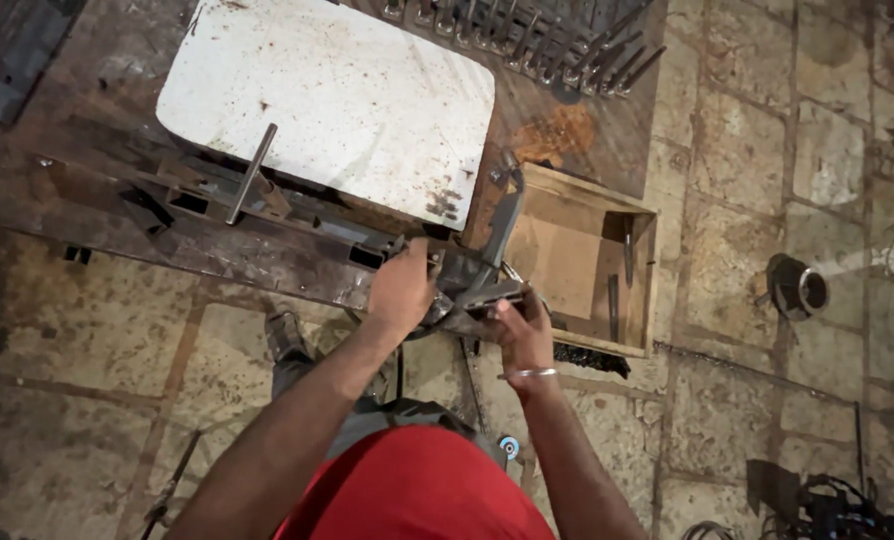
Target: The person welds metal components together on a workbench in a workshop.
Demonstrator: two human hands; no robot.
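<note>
While both fists clamp a dark angular steel bracket [487, 280], left hand [404, 290], right hand [523, 335], rusty workbench [87, 190]

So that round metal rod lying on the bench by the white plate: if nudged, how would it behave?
The rod looks like solid steel, so probably stiff and heavy for its size. Being round, it could roll, though the metal scrap it lies among would likely stop it. Neither the left hand nor the right hand touches it.

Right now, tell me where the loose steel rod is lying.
In the head view, the steel rod lies upper left, slanting across the lower-left edge of the white metal sheet, up and left of the left hand.
</note>
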